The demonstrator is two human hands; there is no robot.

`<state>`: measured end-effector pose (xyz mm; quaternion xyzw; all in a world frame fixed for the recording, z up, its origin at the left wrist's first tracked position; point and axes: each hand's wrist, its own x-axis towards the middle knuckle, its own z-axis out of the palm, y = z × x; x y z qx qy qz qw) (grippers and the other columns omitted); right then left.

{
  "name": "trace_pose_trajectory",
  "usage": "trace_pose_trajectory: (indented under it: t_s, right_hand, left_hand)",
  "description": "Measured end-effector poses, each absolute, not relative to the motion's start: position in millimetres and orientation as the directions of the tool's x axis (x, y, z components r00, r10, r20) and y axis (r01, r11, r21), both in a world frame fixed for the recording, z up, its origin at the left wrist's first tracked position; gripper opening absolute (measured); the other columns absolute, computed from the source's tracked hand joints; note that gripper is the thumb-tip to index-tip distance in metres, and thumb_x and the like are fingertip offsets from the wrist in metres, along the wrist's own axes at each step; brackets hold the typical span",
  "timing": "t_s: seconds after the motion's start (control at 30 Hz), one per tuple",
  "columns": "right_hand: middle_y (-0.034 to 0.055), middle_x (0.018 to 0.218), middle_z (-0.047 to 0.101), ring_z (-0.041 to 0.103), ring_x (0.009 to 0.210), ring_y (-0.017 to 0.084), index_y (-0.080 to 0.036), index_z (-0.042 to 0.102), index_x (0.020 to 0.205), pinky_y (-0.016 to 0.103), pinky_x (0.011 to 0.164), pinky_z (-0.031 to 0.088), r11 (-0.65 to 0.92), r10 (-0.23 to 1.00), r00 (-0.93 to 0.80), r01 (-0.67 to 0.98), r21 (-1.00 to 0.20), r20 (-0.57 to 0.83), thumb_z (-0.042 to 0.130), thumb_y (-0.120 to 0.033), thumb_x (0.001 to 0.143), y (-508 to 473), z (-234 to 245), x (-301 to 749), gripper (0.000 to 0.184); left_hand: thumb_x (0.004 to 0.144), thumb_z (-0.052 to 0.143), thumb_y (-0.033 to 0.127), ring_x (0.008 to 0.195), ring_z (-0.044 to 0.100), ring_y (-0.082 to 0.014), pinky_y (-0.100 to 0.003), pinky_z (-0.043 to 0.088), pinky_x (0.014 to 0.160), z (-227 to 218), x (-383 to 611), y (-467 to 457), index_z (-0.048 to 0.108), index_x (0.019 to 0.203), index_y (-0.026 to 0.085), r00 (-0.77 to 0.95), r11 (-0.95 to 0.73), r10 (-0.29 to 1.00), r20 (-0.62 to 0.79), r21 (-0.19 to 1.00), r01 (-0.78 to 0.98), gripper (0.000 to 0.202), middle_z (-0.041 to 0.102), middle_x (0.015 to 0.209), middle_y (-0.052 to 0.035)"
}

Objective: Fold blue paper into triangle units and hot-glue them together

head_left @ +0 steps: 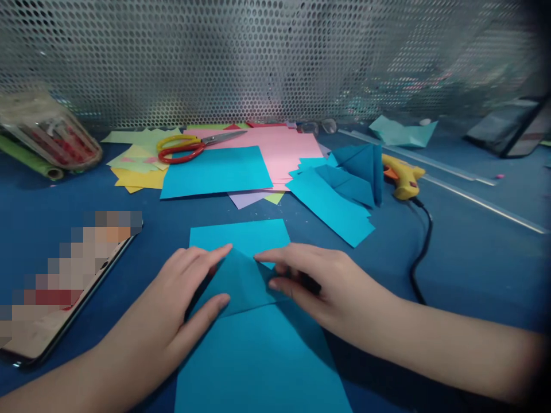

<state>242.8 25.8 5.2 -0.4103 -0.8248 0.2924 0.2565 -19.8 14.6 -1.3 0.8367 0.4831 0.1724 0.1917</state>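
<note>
A blue sheet of paper (258, 355) lies on the blue table in front of me, with a corner folded into a triangular flap (241, 281). My left hand (181, 304) lies flat on the left side of the flap, fingers stretched out, index tip at the flap's peak. My right hand (318, 281) presses on the right side of the flap, its index finger pointing left to the peak and the other fingers curled down on the paper. Neither hand lifts the sheet.
Behind lie loose blue (215, 171), pink (288, 150) and yellow sheets (140, 166), red-and-yellow scissors (189, 146), folded blue paper pieces (348, 183), a yellow glue gun (402, 176) with a black cord, and glue sticks. A phone (64, 287) is at left; perforated metal wall behind.
</note>
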Motion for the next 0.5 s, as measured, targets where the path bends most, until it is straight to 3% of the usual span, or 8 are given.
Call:
trace_pose_trajectory:
  t_s: [0.17, 0.33, 0.5]
  right_hand:
    - [0.0094, 0.096, 0.069, 0.062, 0.074, 0.016, -0.011, 0.074, 0.116, 0.026, 0.059, 0.052, 0.559, 0.807, -0.539, 0.562, -0.610, 0.243, 0.066, -0.018, 0.093, 26.4, 3.3, 241.6, 0.025]
    - [0.0065, 0.090, 0.070, 0.064, 0.076, 0.016, -0.015, 0.075, 0.110, 0.023, 0.057, 0.047, 0.516, 0.823, -0.530, 0.549, -0.657, 0.203, 0.070, -0.020, 0.092, 28.6, 1.6, 237.9, 0.019]
    - [0.0017, 0.083, 0.070, 0.058, 0.067, 0.013, -0.020, 0.076, 0.097, 0.023, 0.058, 0.046, 0.355, 0.882, -0.467, 0.561, -0.748, 0.068, 0.074, -0.014, 0.086, 32.8, 9.0, 235.9, 0.012]
  left_hand:
    - [0.100, 0.058, 0.052, 0.083, 0.067, -0.0163, -0.022, 0.058, 0.072, 0.1, -21.8, 18.7, 0.057, 0.144, 0.036, 0.474, -0.438, 0.876, 0.087, 0.554, 0.708, 0.047, 0.071, 0.103, -0.0006]
    - [0.099, 0.061, 0.048, 0.099, 0.072, -0.0197, -0.022, 0.059, 0.079, 0.8, -21.9, 19.8, 0.067, 0.134, 0.036, 0.440, -0.390, 0.894, 0.084, 0.628, 0.674, 0.037, 0.074, 0.116, -0.0011]
    - [0.094, 0.065, 0.035, 0.091, 0.076, -0.0185, -0.020, 0.060, 0.073, 3.2, -14.7, 19.8, 0.076, 0.112, 0.033, 0.392, -0.418, 0.899, 0.193, 0.645, 0.640, 0.022, 0.078, 0.105, 0.0007]
